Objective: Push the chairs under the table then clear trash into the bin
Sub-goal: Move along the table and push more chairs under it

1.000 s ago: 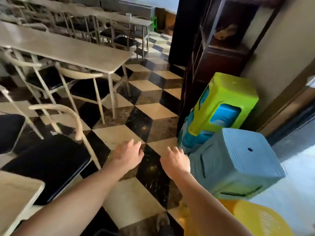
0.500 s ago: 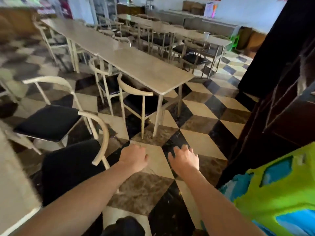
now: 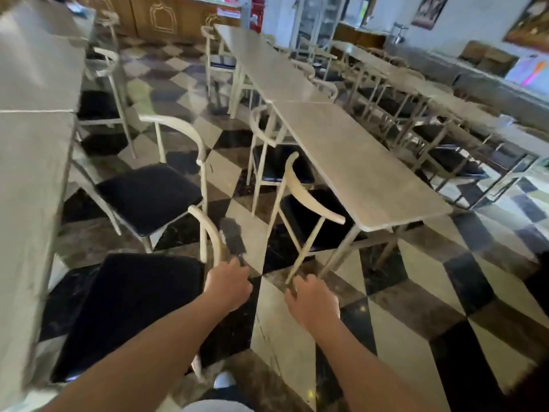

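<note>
Two cream chairs with black seats stand pulled out from the left table [image 3: 32, 173]: a near chair [image 3: 127, 307] and one behind it [image 3: 148, 194]. My left hand [image 3: 228, 285] hovers just right of the near chair's curved backrest [image 3: 208, 233], loosely curled and holding nothing. My right hand [image 3: 312, 298] is beside it over the checkered floor, also holding nothing. Across the aisle is the middle table [image 3: 356, 162], with a chair [image 3: 309, 215] partly under its near end and another [image 3: 276, 162] behind that. No trash or bin shows.
More tables and chairs [image 3: 445, 120] fill the right side of the room. A wooden counter [image 3: 166, 16] runs along the back wall. The aisle of checkered floor [image 3: 225, 179] leads away between the left and middle tables. My shoe [image 3: 224, 379] is below.
The view has swung left, away from the plastic stools by the wall, to the aisle between the tables. Both hands have stayed out in front, now close to the near chair's backrest.
</note>
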A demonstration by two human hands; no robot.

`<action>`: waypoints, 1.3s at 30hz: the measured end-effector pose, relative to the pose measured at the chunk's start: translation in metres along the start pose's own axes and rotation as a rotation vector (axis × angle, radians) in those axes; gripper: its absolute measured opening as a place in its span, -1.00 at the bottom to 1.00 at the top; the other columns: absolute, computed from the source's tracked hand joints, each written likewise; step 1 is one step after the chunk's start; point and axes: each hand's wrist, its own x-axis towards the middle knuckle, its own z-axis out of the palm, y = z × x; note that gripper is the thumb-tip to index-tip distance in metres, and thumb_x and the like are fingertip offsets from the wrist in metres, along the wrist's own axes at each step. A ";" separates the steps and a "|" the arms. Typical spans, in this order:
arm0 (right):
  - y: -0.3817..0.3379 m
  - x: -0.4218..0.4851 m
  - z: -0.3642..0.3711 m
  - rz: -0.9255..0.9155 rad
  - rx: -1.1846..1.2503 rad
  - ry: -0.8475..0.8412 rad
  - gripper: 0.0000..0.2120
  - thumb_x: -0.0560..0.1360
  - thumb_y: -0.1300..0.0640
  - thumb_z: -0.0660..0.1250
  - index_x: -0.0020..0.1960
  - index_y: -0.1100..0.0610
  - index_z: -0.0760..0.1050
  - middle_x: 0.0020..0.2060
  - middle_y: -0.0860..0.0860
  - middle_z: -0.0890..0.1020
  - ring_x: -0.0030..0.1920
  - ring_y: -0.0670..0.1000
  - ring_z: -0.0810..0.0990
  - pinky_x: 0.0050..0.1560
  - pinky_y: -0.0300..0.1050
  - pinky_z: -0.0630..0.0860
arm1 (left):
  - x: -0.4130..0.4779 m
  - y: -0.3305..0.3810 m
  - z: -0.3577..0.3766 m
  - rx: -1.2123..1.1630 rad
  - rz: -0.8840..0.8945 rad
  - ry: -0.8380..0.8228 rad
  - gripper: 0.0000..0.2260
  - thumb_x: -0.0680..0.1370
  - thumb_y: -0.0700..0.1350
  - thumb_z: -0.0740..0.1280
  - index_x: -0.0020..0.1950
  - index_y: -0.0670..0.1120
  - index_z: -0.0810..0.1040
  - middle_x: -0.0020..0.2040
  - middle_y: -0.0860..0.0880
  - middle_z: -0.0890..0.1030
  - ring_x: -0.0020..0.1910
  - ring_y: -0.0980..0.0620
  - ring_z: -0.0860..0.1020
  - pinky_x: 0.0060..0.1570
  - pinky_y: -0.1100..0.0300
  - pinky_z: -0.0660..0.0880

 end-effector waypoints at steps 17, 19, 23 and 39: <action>-0.135 0.256 0.018 -0.835 -0.215 -0.200 -0.64 0.63 -0.14 0.18 0.30 0.04 0.46 0.17 0.06 0.55 0.19 0.13 0.51 0.11 0.02 0.50 | 0.097 -0.082 0.000 -0.109 -0.635 -0.014 -0.66 0.65 0.11 0.14 0.29 -0.02 0.51 0.23 -0.07 0.48 0.24 -0.11 0.37 0.10 0.01 0.44; -0.147 0.279 0.023 -0.984 -0.232 -0.206 -0.66 0.64 -0.12 0.17 0.29 0.06 0.48 0.15 0.06 0.55 0.19 0.13 0.52 0.09 0.03 0.51 | 0.105 -0.083 0.013 -0.149 -0.779 -0.021 -0.67 0.66 0.12 0.14 0.27 -0.02 0.52 0.22 -0.07 0.47 0.24 -0.11 0.38 0.08 0.01 0.45; -0.155 0.320 0.034 -1.313 -0.366 -0.244 -0.71 0.64 -0.11 0.19 0.20 0.05 0.51 0.07 0.06 0.56 0.11 0.13 0.57 0.02 0.04 0.51 | 0.123 -0.071 0.031 -0.258 -1.108 -0.026 -0.69 0.64 0.10 0.17 0.27 -0.02 0.50 0.20 -0.07 0.46 0.21 -0.11 0.39 0.00 0.00 0.48; -0.153 0.396 0.106 -1.805 -0.586 -0.308 -0.59 0.60 -0.31 0.10 0.26 -0.10 0.46 0.23 0.06 0.50 0.27 0.14 0.43 0.25 0.22 0.39 | 0.115 -0.017 0.110 -0.345 -1.398 -0.063 -0.51 0.61 0.31 0.11 0.38 0.03 0.43 0.22 -0.03 0.49 0.18 -0.09 0.43 0.16 0.02 0.42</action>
